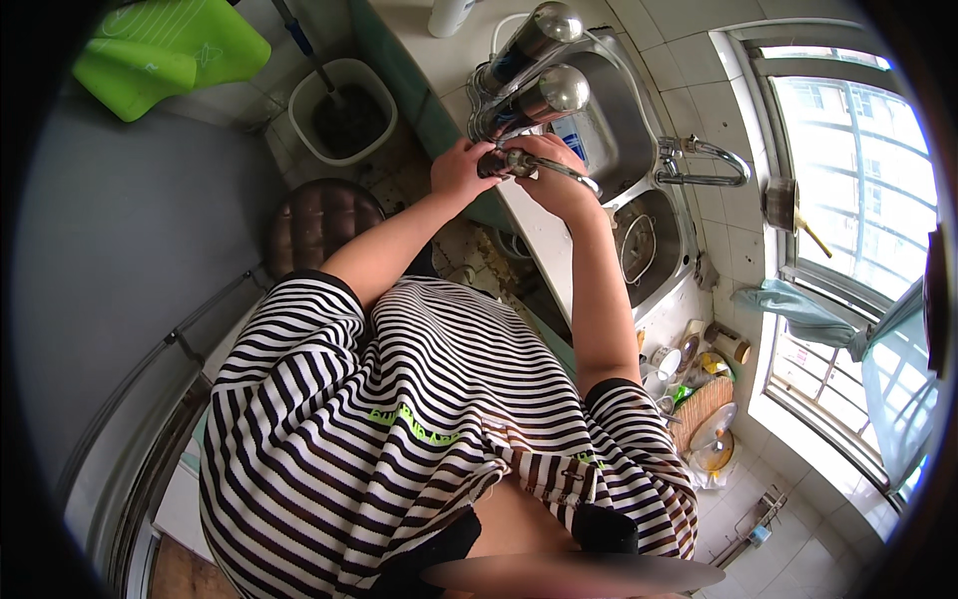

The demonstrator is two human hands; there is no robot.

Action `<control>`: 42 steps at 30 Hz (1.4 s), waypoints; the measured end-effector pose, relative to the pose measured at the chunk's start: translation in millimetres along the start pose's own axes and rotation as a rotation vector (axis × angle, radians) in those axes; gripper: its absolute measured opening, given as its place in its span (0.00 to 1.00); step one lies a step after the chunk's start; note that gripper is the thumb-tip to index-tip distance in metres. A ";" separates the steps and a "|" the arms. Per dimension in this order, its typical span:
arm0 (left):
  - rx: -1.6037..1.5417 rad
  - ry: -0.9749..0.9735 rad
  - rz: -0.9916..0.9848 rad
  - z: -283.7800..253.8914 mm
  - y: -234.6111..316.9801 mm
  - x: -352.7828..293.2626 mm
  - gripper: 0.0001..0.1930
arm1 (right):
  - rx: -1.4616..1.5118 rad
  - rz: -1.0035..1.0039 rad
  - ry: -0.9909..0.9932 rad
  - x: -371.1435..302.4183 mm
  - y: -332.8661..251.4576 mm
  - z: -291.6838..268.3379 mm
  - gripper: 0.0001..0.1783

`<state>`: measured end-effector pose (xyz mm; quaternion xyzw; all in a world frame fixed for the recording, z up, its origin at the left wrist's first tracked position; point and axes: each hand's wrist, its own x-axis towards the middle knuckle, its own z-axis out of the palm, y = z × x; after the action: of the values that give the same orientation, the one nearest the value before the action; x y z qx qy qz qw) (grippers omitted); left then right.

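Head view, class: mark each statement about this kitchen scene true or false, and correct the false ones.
1. Both hands are on a small metal fitting at the counter edge. True: the left hand and right hand grip the metal fitting.
2. Two shiny metal cylinders stand just beyond the hands. True: the metal cylinders sit beside the sink.
3. The bucket on the floor is red. False: the bucket is white, with dark contents.
4. The person wears a plain blue shirt. False: the shirt is black-and-white striped.
5. A padded brown stool stands left of the person's left arm. True: the stool.
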<state>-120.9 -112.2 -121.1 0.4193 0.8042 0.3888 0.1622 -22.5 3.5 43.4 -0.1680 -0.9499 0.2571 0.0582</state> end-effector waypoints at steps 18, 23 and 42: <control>0.011 0.019 0.011 4.1 -3.3 0.2 0.29 | -0.152 0.162 0.242 -10.9 -11.8 19.5 0.23; 0.018 0.016 0.006 2.3 -1.4 -0.1 0.29 | -0.225 0.267 0.271 -15.7 -7.5 25.5 0.28; 0.015 0.014 0.027 2.7 -3.5 -0.1 0.29 | -0.108 0.135 0.331 -18.2 -2.6 28.8 0.28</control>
<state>-121.2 -112.2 -125.5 0.4285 0.8024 0.3879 0.1484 -11.8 -18.5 19.5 -0.2742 -0.9263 0.1779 0.1874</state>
